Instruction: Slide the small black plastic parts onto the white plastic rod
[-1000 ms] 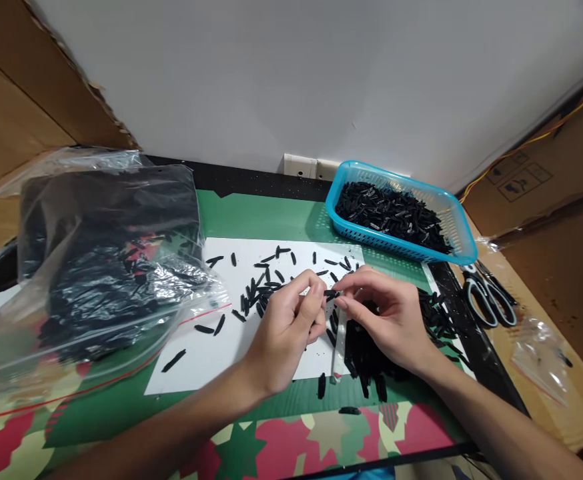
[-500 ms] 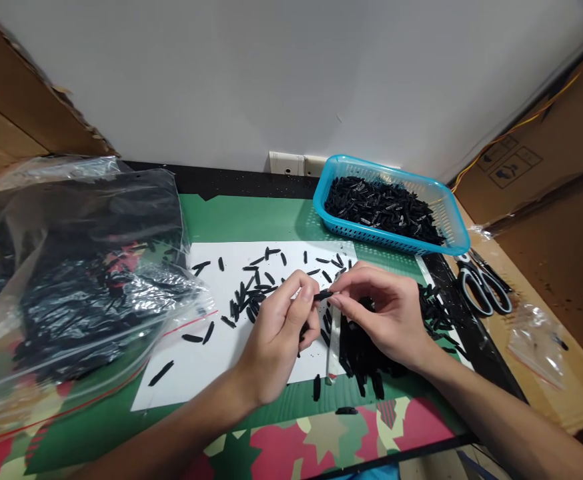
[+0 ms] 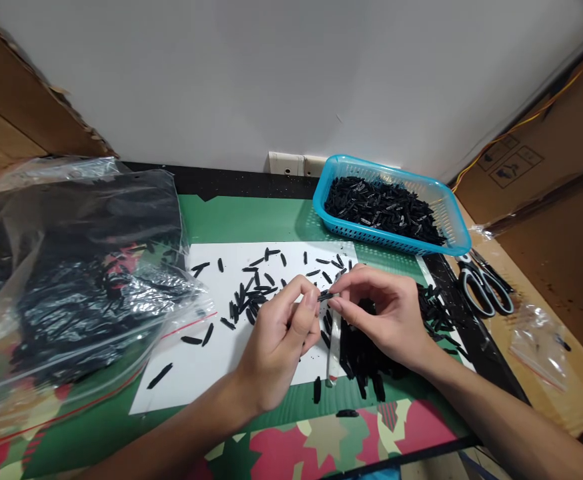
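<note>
Between my two hands is a small black strip [image 3: 325, 295], elongated like the many others around it; its exact kind does not show. The thumb and curled fingers of my left hand [image 3: 286, 333] pinch its left end. My right hand [image 3: 384, 307] holds its right end between thumb and fingertips. Beneath them lies a white sheet [image 3: 181, 383] with several loose black strips [image 3: 256, 293] scattered over it. A dense pile of black strips [image 3: 366, 353] sits under my right hand, partly hidden by it. A narrow pale strip [image 3: 334, 347] lies along the pile's left side.
A blue plastic basket [image 3: 459, 227] full of black pieces stands at the back right. Scissors [image 3: 486, 287] and a small clear bag [image 3: 541, 343] lie on cardboard to the right. A large zip bag [image 3: 96, 293] of black pieces covers the left side. A wall [image 3: 291, 80] rises behind.
The black strip between my hands has turned slightly and shows a greyer, shinier side. My left fingers have shifted a little; my right hand stays almost in place.
</note>
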### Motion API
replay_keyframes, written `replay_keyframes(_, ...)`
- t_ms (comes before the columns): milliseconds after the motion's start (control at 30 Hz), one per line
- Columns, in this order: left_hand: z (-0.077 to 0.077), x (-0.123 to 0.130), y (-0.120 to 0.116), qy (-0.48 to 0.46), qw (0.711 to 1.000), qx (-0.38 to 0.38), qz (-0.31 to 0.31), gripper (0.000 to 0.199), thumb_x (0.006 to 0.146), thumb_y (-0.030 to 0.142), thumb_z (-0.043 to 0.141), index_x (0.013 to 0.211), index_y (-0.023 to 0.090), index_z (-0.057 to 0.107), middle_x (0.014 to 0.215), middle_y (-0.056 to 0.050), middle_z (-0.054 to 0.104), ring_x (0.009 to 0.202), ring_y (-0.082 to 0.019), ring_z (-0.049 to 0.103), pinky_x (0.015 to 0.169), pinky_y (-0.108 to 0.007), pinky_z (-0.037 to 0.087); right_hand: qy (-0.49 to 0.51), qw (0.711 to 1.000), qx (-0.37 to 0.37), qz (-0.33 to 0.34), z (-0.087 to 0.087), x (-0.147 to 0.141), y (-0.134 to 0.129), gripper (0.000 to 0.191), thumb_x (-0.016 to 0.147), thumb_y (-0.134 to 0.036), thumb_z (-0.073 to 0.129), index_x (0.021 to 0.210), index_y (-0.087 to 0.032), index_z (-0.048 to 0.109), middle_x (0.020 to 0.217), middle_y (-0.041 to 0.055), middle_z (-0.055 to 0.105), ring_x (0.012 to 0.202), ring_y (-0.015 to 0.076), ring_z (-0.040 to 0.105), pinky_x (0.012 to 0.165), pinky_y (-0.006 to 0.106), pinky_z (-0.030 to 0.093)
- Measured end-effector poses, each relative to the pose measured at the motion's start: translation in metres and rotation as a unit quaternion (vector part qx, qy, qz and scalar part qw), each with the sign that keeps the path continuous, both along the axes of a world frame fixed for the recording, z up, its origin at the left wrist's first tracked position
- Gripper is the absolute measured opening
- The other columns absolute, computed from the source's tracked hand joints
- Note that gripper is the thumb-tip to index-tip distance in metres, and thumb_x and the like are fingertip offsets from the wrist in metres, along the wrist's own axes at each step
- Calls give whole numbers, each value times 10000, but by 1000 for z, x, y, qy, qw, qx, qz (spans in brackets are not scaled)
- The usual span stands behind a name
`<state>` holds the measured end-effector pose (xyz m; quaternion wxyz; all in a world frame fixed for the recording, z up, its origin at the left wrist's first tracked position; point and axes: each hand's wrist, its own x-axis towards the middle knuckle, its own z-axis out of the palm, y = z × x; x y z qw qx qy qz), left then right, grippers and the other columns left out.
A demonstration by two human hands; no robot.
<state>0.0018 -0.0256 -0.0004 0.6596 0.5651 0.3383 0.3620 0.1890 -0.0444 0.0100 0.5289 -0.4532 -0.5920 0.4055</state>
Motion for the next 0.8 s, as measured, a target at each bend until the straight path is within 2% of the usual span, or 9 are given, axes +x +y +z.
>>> replay_keyframes(100,0,0,-1,2,1000,5,-11,346,1118,489,456,889,230,465,566,107,382,501,-73,304,514,-251,237,32,999,-38,16,0,-1,0,128,886,-167,832,981,-215,761,763,-37,695,644,81,627,604,199,510)
replay_keyframes(233,-1,-1,-2,6,1000,22,-17,330,1124,468,452,902,227,498,579,101,390,507,-76,300,516,-260,233,86,992,-86,43,1,-2,1,57,941,-228,791,943,-199,743,705,-31,693,577,89,651,564,201,543)
replay_keyframes(467,-2,-1,-2,-1,1000,21,-11,307,1123,460,457,925,231,502,601,101,367,505,-74,300,510,-261,220,85,993,-81,30,2,0,0,112,961,-253,777,1065,-210,779,764,-5,753,611,117,725,580,215,595)
replay_keyframes(567,-1,-1,-2,0,1000,24,-15,307,1123,451,462,924,226,523,606,98,382,509,-71,305,511,-257,227,70,994,-80,38,1,-1,-1,99,931,-242,813,1022,-209,794,747,-10,755,614,116,723,589,211,595)
replay_keyframes(633,-1,-1,-2,0,1000,21,-14,307,1124,452,458,923,227,521,596,100,384,507,-71,300,511,-257,224,71,993,-84,36,1,-2,-2,64,971,-259,770,1001,-209,798,757,-6,762,609,113,718,586,212,598)
replay_keyframes(800,0,0,-2,-6,1000,6,-11,316,1111,481,473,918,231,493,603,102,367,497,-70,299,492,-261,189,93,991,-88,38,2,-1,-2,151,1047,-318,667,1060,-228,787,851,6,775,633,118,730,594,231,610)
